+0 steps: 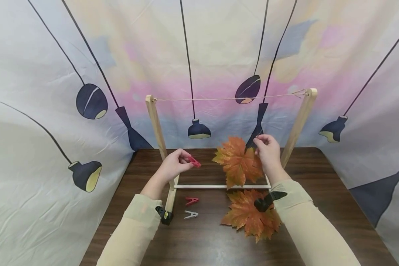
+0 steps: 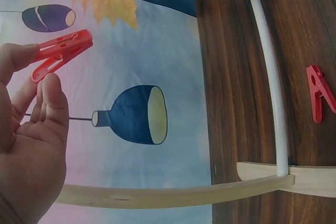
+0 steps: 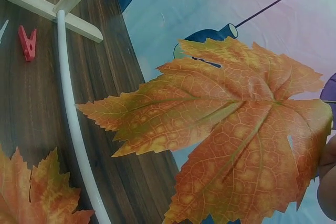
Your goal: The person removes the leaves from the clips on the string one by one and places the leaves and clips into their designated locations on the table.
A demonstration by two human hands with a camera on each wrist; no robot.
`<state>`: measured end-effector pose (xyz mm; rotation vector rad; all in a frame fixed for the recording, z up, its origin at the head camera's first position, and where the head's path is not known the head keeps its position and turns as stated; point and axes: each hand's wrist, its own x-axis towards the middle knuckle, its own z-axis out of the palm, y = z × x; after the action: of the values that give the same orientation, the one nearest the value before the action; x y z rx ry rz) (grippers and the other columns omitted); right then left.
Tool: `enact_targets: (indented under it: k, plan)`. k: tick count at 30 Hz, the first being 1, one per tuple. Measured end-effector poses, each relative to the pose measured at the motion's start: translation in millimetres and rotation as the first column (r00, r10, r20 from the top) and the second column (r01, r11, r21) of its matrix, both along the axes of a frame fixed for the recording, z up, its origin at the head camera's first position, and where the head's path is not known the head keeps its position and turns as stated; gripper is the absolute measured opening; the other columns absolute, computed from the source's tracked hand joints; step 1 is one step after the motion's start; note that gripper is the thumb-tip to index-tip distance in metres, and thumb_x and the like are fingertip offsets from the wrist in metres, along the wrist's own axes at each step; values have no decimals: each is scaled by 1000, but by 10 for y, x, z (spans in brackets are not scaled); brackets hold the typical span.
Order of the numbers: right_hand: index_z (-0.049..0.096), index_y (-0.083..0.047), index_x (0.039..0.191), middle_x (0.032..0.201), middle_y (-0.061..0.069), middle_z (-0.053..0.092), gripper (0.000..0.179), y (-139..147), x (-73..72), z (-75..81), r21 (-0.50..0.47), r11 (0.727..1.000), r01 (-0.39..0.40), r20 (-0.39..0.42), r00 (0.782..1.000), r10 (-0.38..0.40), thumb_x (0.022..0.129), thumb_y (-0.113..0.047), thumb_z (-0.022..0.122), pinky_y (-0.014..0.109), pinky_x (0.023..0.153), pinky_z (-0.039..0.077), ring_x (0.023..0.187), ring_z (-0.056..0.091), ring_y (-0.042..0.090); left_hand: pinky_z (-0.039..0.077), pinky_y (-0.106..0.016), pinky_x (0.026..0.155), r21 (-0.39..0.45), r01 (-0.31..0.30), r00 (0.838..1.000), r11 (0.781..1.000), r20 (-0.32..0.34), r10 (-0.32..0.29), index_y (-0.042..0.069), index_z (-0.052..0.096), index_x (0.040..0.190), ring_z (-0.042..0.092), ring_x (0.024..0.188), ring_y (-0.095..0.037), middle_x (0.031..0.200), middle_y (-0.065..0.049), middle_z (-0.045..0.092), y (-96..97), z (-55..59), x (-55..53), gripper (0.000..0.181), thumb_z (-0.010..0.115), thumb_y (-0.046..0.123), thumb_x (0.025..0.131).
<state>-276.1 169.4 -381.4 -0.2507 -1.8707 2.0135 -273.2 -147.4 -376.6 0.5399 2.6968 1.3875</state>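
My left hand (image 1: 174, 164) pinches a red clothespin (image 1: 195, 162) between thumb and fingers, to the left of an orange maple leaf (image 1: 241, 162). In the left wrist view the clothespin (image 2: 63, 51) points away from the fingertips. My right hand (image 1: 268, 153) holds that leaf near its upper right side; whether by edge or stem I cannot tell. The right wrist view shows the leaf (image 3: 226, 119) spread flat, with the fingers mostly out of frame. Above both hands a string (image 1: 216, 99) runs between two wooden posts, with nothing hanging from it.
A second maple leaf (image 1: 249, 216) lies on the dark wood table (image 1: 206, 244), partly under my right wrist. Another red clothespin (image 1: 191, 200) and a grey one (image 1: 191, 214) lie left of it. A white rod (image 1: 203, 187) joins the stand's left post (image 1: 157, 125) and right post (image 1: 297, 125) low down.
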Motion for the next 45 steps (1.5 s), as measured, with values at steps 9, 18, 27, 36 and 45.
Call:
enact_targets:
  k: [9, 18, 27, 36, 45]
  plan:
    - [57, -3, 97, 91, -1, 54, 8, 23, 17, -63, -58, 998, 7, 12, 1000, -6, 90, -8, 59, 19, 46, 40, 47, 45, 6, 46, -29, 63, 1, -12, 1000, 1000, 23, 12, 7, 63, 101, 56, 74, -17, 86, -4, 62, -50, -123, 7, 23, 72, 13, 80]
    - [57, -3, 94, 93, 3, 55, 8, -1, 49, -236, -211, 975, 66, 10, 998, -65, 90, -8, 61, 19, 43, 37, 45, 44, 7, 45, -29, 63, 12, -69, 997, 998, -24, 69, 6, 67, 101, 53, 75, -17, 89, -5, 59, -98, -243, 24, 22, 73, 12, 81]
    - [55, 3, 100, 93, 6, 56, 13, 32, 61, -341, -277, 956, 93, 28, 996, -89, 91, -6, 57, 19, 42, 35, 43, 43, 6, 44, -27, 63, 71, -72, 997, 995, 14, 71, 4, 61, 102, 54, 72, -17, 86, -6, 60, -122, -333, 27, 23, 70, 6, 81]
    - [60, -4, 92, 79, -1, 58, 4, 43, 92, -433, -312, 943, 115, 38, 993, -109, 91, -5, 56, 19, 40, 34, 40, 42, 6, 45, -26, 59, 72, -57, 995, 996, 91, 51, 3, 58, 95, 54, 68, -14, 81, -5, 60, -138, -425, 73, 20, 70, 5, 80]
    - [55, -3, 94, 83, 1, 56, 7, 75, 143, -544, -344, 929, 135, 71, 991, -117, 90, -8, 59, 18, 41, 33, 42, 41, 6, 45, -28, 61, 13, -32, 990, 999, 134, 30, 7, 66, 97, 55, 71, -16, 81, -3, 61, -168, -563, 80, 20, 74, 13, 80]
